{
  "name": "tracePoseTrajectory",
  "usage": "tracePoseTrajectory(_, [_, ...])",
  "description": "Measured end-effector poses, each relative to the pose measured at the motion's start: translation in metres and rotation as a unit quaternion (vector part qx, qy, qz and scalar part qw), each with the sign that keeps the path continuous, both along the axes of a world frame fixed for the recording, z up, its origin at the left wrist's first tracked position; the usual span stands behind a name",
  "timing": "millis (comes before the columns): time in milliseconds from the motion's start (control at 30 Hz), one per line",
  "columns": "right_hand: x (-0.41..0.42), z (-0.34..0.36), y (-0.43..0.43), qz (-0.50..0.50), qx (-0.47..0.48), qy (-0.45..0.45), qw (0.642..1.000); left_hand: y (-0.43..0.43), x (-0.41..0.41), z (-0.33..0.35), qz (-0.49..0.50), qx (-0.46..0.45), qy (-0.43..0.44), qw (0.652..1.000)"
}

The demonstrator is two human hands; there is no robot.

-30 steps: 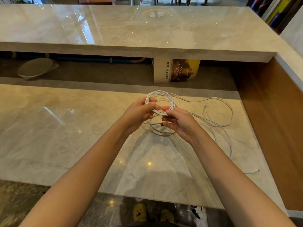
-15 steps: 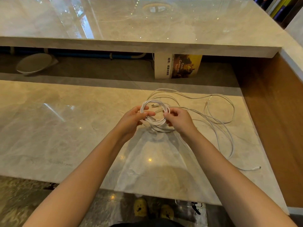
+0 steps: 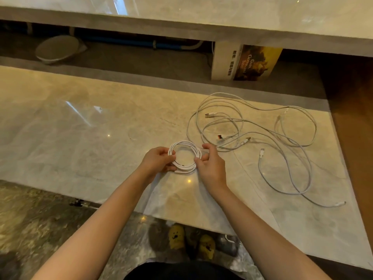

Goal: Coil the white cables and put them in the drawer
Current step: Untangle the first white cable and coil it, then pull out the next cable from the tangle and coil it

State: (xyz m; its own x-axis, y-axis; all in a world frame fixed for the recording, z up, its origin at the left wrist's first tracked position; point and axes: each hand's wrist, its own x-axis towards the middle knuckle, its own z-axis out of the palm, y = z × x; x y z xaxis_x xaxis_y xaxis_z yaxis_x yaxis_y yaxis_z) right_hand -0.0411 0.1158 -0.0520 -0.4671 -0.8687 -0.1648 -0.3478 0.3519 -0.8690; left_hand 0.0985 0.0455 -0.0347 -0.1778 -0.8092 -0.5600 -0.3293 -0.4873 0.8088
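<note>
A small white coiled cable [image 3: 186, 145] is held just above the marble counter [image 3: 80, 138], near its front edge. My left hand [image 3: 158, 161] grips the coil's left side. My right hand [image 3: 212, 165] pinches its right side between thumb and fingers. To the right, several loose white cables [image 3: 262, 130] sprawl in tangled loops on the counter, their plug ends lying bare. No drawer is in view.
A book [image 3: 245, 62] stands on the lower shelf under the raised marble ledge [image 3: 181, 23]. A grey round object [image 3: 56, 49] lies on that shelf at the left. A wooden side panel [image 3: 355, 138] bounds the counter on the right. Yellow slippers [image 3: 189, 241] show below.
Both hands have carried the coil nearer to me and lower, away from the loose cables. The camera has tilted down, so the counter's front edge and the floor show more.
</note>
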Motion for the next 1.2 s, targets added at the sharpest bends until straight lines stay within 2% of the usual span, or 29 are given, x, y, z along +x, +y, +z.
tracePoseTrajectory(133, [0.010, -0.011, 0.009, 0.039, -0.021, 0.068, 0.997, 0.002, 0.007, -0.010, -0.038, -0.076, -0.122, 0.989])
tracePoseTrajectory(267, [0.013, -0.012, 0.012, 0.057, -0.039, 0.099, 0.993, 0.000, 0.009, -0.012, -0.115, -0.198, -0.256, 0.939])
tracePoseTrajectory(467, [0.009, -0.013, 0.014, 0.064, -0.054, 0.082, 0.993, -0.001, 0.010, -0.017, -0.117, -0.186, -0.258, 0.941])
tracePoseTrajectory(667, [-0.009, 0.003, 0.018, 0.057, -0.096, 0.115, 0.987, -0.007, 0.005, -0.001, -0.100, -0.231, -0.240, 0.938])
tracePoseTrajectory(800, [-0.045, 0.024, 0.016, 0.012, -0.097, 0.200, 0.975, -0.013, -0.021, 0.018, -0.106, -0.273, -0.177, 0.940])
tracePoseTrajectory(900, [-0.081, 0.032, 0.006, -0.009, -0.047, 0.335, 0.941, -0.009, -0.053, 0.031, -0.157, -0.288, -0.116, 0.937])
tracePoseTrajectory(1000, [-0.113, 0.031, -0.004, 0.043, 0.027, 0.376, 0.925, -0.007, -0.084, 0.034, -0.281, -0.301, -0.178, 0.894])
tracePoseTrajectory(1067, [-0.126, 0.031, -0.005, 0.063, 0.019, 0.351, 0.934, -0.008, -0.098, 0.034, -0.338, -0.319, -0.251, 0.849])
tracePoseTrajectory(1133, [-0.131, 0.036, 0.003, 0.040, -0.013, 0.305, 0.951, -0.009, -0.105, 0.033, -0.353, -0.345, -0.288, 0.820])
tracePoseTrajectory(1200, [-0.133, 0.039, 0.019, -0.001, -0.012, 0.279, 0.960, -0.011, -0.110, 0.033, -0.348, -0.362, -0.302, 0.811])
